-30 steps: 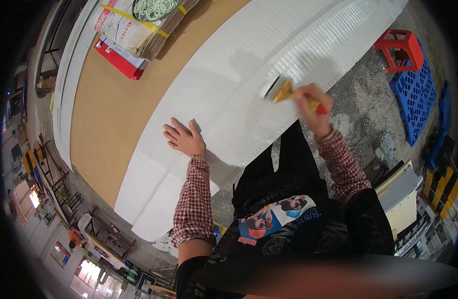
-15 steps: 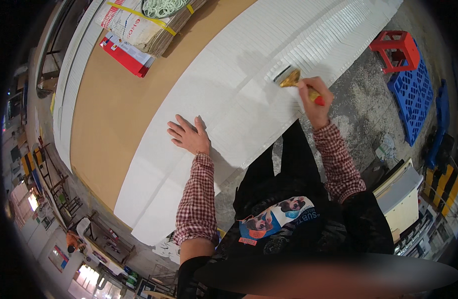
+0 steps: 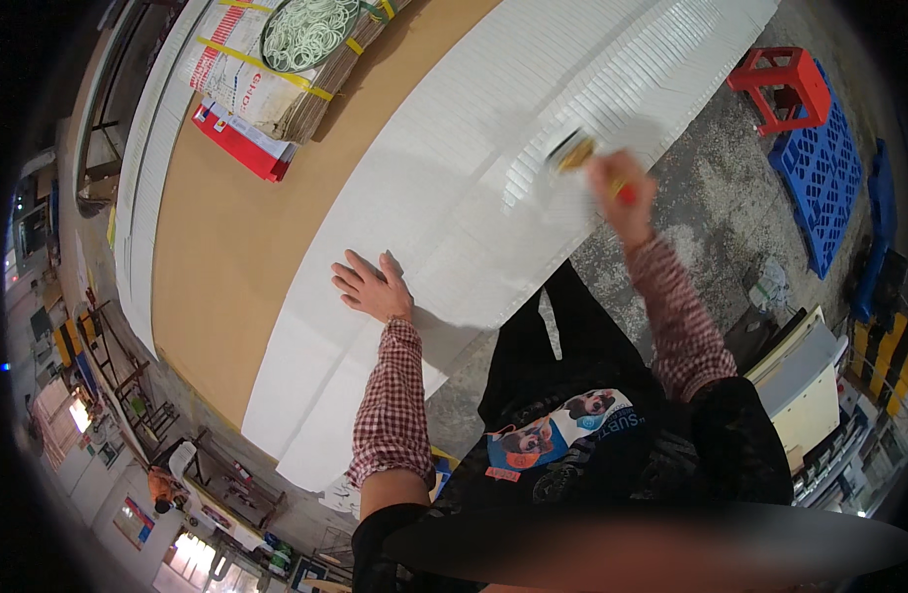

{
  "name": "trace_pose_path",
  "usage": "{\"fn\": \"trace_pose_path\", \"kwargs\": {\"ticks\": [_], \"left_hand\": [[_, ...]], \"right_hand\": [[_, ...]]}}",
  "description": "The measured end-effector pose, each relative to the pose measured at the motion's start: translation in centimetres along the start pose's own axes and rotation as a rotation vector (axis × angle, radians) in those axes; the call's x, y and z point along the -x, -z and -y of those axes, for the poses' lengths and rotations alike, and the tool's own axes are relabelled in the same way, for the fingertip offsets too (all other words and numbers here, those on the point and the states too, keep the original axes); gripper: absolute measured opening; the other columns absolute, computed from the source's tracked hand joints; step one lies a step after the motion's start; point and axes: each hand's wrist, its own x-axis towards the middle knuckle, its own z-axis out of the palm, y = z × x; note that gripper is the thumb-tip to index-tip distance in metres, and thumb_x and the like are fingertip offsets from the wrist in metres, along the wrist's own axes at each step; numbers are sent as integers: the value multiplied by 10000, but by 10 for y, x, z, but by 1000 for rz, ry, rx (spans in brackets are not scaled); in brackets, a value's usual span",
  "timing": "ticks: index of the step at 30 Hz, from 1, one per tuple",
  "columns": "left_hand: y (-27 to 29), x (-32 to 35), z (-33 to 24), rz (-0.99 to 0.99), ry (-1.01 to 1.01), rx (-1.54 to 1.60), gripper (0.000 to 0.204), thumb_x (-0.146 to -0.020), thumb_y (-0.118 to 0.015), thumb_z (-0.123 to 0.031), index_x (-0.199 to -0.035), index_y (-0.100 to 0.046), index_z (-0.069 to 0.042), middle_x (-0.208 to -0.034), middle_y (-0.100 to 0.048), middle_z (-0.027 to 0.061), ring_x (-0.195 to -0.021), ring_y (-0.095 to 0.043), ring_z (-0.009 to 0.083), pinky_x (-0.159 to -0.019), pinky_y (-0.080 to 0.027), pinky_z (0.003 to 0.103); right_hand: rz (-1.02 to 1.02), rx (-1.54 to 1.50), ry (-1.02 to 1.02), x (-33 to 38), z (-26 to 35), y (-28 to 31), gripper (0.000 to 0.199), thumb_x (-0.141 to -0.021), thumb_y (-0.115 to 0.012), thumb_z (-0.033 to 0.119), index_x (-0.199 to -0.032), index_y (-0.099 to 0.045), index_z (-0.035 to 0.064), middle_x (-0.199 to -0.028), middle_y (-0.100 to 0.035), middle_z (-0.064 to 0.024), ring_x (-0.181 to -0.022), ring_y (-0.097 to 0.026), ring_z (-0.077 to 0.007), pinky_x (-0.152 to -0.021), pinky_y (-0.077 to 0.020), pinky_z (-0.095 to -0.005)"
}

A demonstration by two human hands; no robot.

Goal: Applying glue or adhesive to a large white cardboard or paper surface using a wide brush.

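Note:
My right hand (image 3: 624, 198) grips the handle of a flat paintbrush (image 3: 575, 154), blurred by motion. Its bristles are at the white layered strips or sheets (image 3: 454, 198) that fan across the table, where a wet-looking shine shows around the brush. Fingers spread, my left hand (image 3: 373, 287) lies flat on the same white layer, nearer the left end. Whether the bristles touch the surface at this instant I cannot tell.
Brown board (image 3: 236, 257) covers the table's middle. On it sit a strapped cardboard bundle (image 3: 246, 84), a bowl of pale rings (image 3: 310, 30) and a red folder (image 3: 241, 141). A red stool (image 3: 785, 89) and blue plastic pallet (image 3: 824, 178) stand at the right.
The view has shifted a little, so the table's contents sit lower. My right hand and the brush have moved slightly over the white layer. My left hand stays flat.

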Motion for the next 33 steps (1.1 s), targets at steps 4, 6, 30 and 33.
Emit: {"fn": "trace_pose_path", "kwargs": {"ticks": [4, 6, 30, 33], "left_hand": [[2, 1, -2, -35, -15, 35, 686, -894, -388, -534, -1421, -241, -120, -1486, -116, 192, -1367, -77, 379, -1071, -67, 544], [3, 1, -3, 3, 7, 21, 697, -888, -399, -533, -1419, -242, -109, -1483, -118, 202, -1366, -70, 387, -1070, -66, 544], [26, -5, 78, 7, -104, 68, 581, -907, -413, -478, -1387, -324, -163, -1444, -251, 187, -1329, -201, 383, -1025, -180, 574], [21, 6, 92, -35, -87, 29, 592, -914, -387, -480, -1401, -301, -155, -1465, -213, 172, -1351, -158, 366, -1059, -130, 542]], "right_hand": [[338, -251, -128, 75, 34, -17, 62, -789, -657, 42, -791, -601, 18, -788, -587, -42, -768, -570, -130, -681, -459, -264], [200, -429, -441, 74, 44, -5, 95, -803, -636, 42, -876, -577, 26, -822, -584, -32, -759, -578, -121, -659, -471, -253], [-224, -21, 99, 31, 10, 2, 60, -827, -619, 44, -789, -589, 7, -827, -620, -59, -704, -557, -144, -667, -463, -269], [-297, -91, 240, 34, 5, -22, 43, -787, -613, -17, -764, -602, 18, -774, -604, -62, -692, -554, -160, -654, -464, -290]]}}
